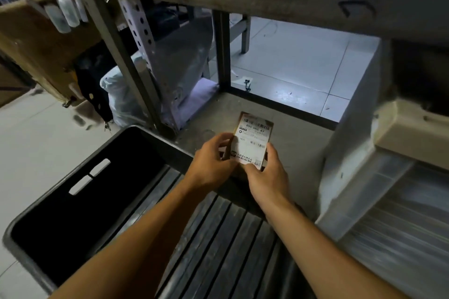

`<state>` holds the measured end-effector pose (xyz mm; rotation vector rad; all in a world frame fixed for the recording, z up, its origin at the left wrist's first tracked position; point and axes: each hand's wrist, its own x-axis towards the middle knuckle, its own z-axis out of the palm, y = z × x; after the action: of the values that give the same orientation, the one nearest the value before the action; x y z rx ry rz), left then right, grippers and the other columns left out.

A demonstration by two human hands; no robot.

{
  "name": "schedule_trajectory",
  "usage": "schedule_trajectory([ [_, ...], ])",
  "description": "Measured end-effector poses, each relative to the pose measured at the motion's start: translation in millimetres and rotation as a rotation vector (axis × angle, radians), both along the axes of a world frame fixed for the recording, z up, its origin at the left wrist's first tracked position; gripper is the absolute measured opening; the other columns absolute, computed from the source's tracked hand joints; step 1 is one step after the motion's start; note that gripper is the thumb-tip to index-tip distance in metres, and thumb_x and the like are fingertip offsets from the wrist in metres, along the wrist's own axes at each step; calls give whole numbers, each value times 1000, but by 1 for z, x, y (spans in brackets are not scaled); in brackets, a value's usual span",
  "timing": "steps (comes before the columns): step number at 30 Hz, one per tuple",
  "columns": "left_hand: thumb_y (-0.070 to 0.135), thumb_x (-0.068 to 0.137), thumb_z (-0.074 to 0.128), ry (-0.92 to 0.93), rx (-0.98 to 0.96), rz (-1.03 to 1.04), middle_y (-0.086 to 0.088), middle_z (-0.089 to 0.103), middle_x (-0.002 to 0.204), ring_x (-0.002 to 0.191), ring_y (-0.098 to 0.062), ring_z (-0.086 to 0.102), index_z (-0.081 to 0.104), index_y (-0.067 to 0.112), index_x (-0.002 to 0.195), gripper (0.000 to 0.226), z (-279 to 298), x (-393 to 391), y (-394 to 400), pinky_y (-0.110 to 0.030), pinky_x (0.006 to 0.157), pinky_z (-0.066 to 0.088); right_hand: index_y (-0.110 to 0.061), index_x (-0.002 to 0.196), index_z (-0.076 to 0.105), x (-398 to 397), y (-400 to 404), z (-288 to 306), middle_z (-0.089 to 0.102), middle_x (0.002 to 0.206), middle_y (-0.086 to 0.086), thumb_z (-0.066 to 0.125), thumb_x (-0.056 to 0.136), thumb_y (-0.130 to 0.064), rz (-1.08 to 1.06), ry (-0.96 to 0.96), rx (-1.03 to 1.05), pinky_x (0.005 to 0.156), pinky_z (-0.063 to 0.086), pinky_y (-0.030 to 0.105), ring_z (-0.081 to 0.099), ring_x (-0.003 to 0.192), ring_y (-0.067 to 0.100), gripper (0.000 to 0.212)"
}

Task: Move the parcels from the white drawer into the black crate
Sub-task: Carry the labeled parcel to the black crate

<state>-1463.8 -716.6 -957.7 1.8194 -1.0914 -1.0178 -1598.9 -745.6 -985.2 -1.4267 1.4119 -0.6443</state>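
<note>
Cardboard parcel (252, 139) between both hands' grip

A small brown parcel (252, 139) with a white printed label is held, tilted, above the ribbed-floored black crate (80, 177).

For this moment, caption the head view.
Both hands, left hand and right hand, hold a labelled brown cardboard parcel above the black plastic crate.
</note>
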Motion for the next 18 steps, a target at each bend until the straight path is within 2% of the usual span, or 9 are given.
schedule_trajectory([
  [1, 4, 91, 66, -21, 15, -21, 4, 55, 137, 113, -9, 55, 50, 33, 135, 55, -4, 4, -7, -13, 61, 53, -36, 157, 25, 3, -5, -4, 51, 147, -6, 64, 97, -27, -12, -1, 13, 74, 43, 10, 53, 129, 15, 72],
  [4, 6, 91, 67, -83, 60, -87, 1, 55, 140, 114, -12, 57, 49, 28, 138, 56, -17, 15, -27, -25, 84, 53, -38, 153, 32, 10, -20, -11, 55, 144, -7, 66, 95, -25, -49, -4, 30, 83, 46, 21, 54, 126, 16, 68],
  [6, 8, 89, 70, -116, 109, -137, -2, 56, 139, 121, -18, 57, 50, 26, 139, 57, -26, 21, -39, -29, 90, 52, -38, 147, 39, 14, -27, -16, 59, 138, -8, 69, 93, -26, -62, 5, 68, 86, 46, 25, 57, 116, 15, 62],
  [9, 10, 86, 75, -159, 197, -221, -3, 59, 135, 125, -24, 56, 50, 23, 139, 60, -38, 30, -55, -42, 101, 52, -36, 140, 46, 16, -36, -27, 62, 132, -7, 69, 91, -25, -84, 15, 175, 86, 54, 34, 57, 100, 13, 55],
  [10, 10, 85, 77, -165, 219, -250, -4, 59, 135, 124, -24, 57, 51, 23, 138, 61, -42, 34, -60, -44, 100, 53, -34, 139, 47, 17, -38, -31, 62, 133, -6, 68, 90, -19, -98, 17, 197, 89, 55, 37, 58, 103, 15, 56],
  [12, 11, 83, 78, -161, 239, -287, -5, 59, 134, 118, -22, 58, 51, 22, 137, 62, -47, 39, -68, -36, 89, 56, -30, 139, 47, 17, -44, -35, 61, 136, -4, 65, 88, -5, -140, 10, 227, 91, 55, 36, 58, 112, 18, 60],
  [13, 11, 82, 79, -167, 245, -299, -5, 59, 134, 114, -20, 57, 50, 23, 138, 64, -48, 42, -72, -31, 84, 54, -28, 139, 47, 17, -48, -37, 61, 136, -2, 62, 88, 0, -151, 17, 237, 85, 55, 32, 57, 111, 18, 61],
  [15, 13, 82, 80, -219, 250, -345, -5, 59, 134, 111, -19, 57, 47, 24, 142, 69, -50, 46, -80, -30, 83, 52, -25, 133, 50, 20, -53, -40, 62, 134, 1, 59, 88, 4, -163, 59, 253, 74, 51, 26, 54, 102, 17, 55],
  [18, 18, 81, 82, -312, 255, -436, -5, 62, 132, 107, -19, 60, 48, 22, 141, 68, -60, 49, -91, -28, 81, 52, -23, 124, 53, 24, -61, -47, 63, 130, 5, 60, 88, 3, -185, 147, 256, 79, 56, 33, 56, 99, 22, 45],
])
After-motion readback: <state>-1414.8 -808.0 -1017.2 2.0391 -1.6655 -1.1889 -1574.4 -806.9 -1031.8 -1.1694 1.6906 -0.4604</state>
